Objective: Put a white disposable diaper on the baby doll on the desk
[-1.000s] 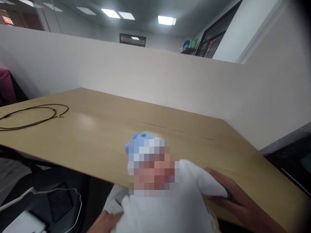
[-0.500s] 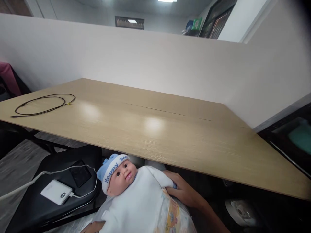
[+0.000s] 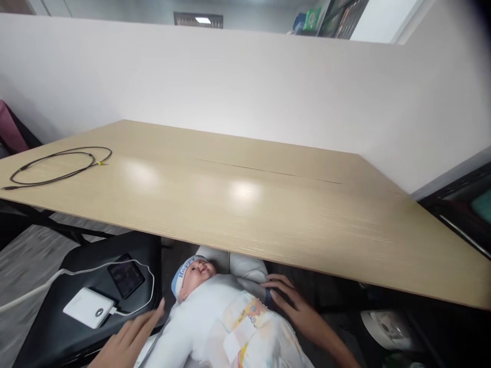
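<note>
A baby doll (image 3: 203,301) in a white top, a patterned diaper and a blue and white cap lies on its back below the table's near edge, its head toward the upper left. My left hand (image 3: 130,335) is beside the doll at the lower left, fingers stretched out and holding nothing. On the other side, my right hand (image 3: 293,301) has its fingers apart at the doll's arm near the dark blue cuff. Whether those fingers touch the sleeve is hard to tell.
The wooden table (image 3: 230,214) spans the view, with a coiled black cable (image 3: 57,179) at its left. A black chair (image 3: 141,245) holds a white power bank (image 3: 88,306) and a dark phone (image 3: 126,276), with a white cable (image 3: 76,271) across them. A dark-framed object (image 3: 460,214) stands at right.
The doll has gone from tilted up to lying flatter and lower. My left hand has come off its sleeve and risen. My right hand has loosened, its fingers spreading.
</note>
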